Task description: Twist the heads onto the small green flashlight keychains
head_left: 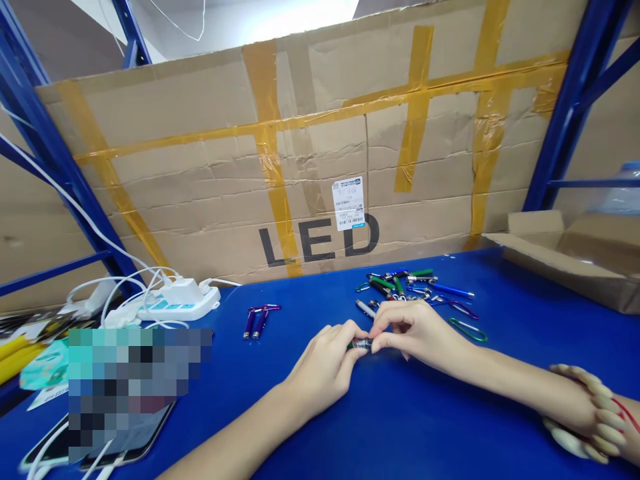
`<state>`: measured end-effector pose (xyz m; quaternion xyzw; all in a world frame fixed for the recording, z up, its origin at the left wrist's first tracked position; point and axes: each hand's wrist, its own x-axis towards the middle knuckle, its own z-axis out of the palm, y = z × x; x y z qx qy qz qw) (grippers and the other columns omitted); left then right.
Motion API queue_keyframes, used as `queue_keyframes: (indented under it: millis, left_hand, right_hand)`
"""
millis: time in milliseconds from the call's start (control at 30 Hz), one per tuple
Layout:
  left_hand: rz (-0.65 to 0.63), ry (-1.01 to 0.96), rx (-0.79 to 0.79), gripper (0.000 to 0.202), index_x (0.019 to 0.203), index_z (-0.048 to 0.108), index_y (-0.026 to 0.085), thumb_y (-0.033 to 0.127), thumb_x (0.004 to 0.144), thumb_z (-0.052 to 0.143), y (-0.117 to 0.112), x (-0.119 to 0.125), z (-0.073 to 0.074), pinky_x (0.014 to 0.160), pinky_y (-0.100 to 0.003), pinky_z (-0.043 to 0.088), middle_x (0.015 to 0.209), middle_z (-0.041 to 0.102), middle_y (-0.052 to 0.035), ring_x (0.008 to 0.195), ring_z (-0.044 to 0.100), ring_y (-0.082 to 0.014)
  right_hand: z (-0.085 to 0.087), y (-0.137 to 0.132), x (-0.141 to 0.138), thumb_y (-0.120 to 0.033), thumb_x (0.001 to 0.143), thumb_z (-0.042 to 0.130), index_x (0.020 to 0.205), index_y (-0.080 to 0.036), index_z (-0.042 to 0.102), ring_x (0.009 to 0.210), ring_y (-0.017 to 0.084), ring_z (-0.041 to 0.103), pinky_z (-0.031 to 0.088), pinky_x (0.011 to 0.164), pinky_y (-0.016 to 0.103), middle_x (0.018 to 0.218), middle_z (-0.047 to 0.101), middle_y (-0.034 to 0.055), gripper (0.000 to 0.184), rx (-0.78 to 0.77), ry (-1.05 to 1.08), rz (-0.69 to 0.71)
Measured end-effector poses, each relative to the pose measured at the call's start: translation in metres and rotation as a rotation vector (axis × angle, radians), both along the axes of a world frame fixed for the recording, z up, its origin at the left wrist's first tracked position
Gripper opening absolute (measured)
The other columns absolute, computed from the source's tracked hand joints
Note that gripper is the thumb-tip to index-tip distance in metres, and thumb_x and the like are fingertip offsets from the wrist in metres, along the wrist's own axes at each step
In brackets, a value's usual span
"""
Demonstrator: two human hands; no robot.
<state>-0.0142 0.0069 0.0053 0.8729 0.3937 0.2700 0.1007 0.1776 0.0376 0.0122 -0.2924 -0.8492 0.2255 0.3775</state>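
Between my hands is a short green metal tube with a dark, printed-looking middle, like a small keychain flashlight. My left hand is closed round its left end, and most of that end is hidden in the fingers. At the other end, the thumb and forefinger of my right hand pinch the tube. Just behind the right fingers lies a silver tube. A pile of green, blue and dark tubes with metal clips spreads beyond it. Two purple keychain flashlights with purple clips lie to the left.
A green carabiner and a purple carabiner lie by my right forearm. Phones with white cables and a white power strip are at left. An open cardboard box stands right. A large taped carton closes off the back.
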Motion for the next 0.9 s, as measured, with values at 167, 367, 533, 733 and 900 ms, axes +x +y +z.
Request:
queue_keyframes:
  millis: [167,367,533,733,900]
  left_hand:
    - [0.002,-0.033,0.046,0.014,0.093,0.053,0.02,0.012,0.088,0.044,0.0001,-0.0004,-0.0013,0.073,-0.028,0.043,0.091,0.065,-0.0015,0.08,0.057,-0.0171]
    - [0.01,-0.047,0.087,0.014,0.092,0.054,0.02,0.014,0.088,0.043,0.0007,-0.0004,-0.0033,0.071,-0.028,0.042,0.087,0.064,-0.0013,0.076,0.056,-0.0169]
    - [0.006,-0.062,0.069,0.014,0.092,0.055,0.021,0.014,0.088,0.042,0.0009,-0.0004,-0.0041,0.072,-0.027,0.043,0.085,0.064,-0.0014,0.077,0.057,-0.0163]
    - [0.009,-0.102,0.04,0.01,0.087,0.053,0.02,0.014,0.086,0.045,0.0021,-0.0011,-0.0066,0.073,-0.027,0.044,0.089,0.065,-0.002,0.08,0.058,-0.0165]
    - [-0.019,-0.149,-0.045,0.009,0.078,0.047,0.02,0.014,0.085,0.047,0.0013,-0.0011,-0.0073,0.071,-0.026,0.046,0.086,0.065,-0.0028,0.079,0.061,-0.0169]
  right_hand:
    - [0.0029,-0.0004,-0.0011,-0.058,0.075,0.059,0.066,-0.016,0.069,0.048,0.01,0.047,0.039,0.045,0.023,0.063,0.058,0.0027,0.044,0.038,0.019,-0.008]
    - [0.0017,0.0008,-0.0005,-0.06,0.074,0.059,0.066,-0.016,0.069,0.051,0.011,0.049,0.037,0.045,0.022,0.061,0.057,0.0028,0.045,0.087,0.009,-0.026]
    - [0.0003,0.0016,-0.0006,-0.06,0.072,0.06,0.065,-0.017,0.069,0.049,0.01,0.047,0.036,0.045,0.023,0.061,0.057,0.0021,0.045,0.093,0.011,-0.038]
    - [0.0006,0.0015,0.0,-0.059,0.072,0.062,0.065,-0.017,0.07,0.052,0.012,0.05,0.038,0.047,0.023,0.059,0.057,0.0025,0.043,0.093,-0.001,-0.038]
    - [0.0029,-0.0035,-0.002,-0.057,0.072,0.063,0.063,-0.017,0.069,0.045,0.009,0.048,0.038,0.042,0.021,0.062,0.059,0.002,0.042,-0.013,0.028,-0.012]
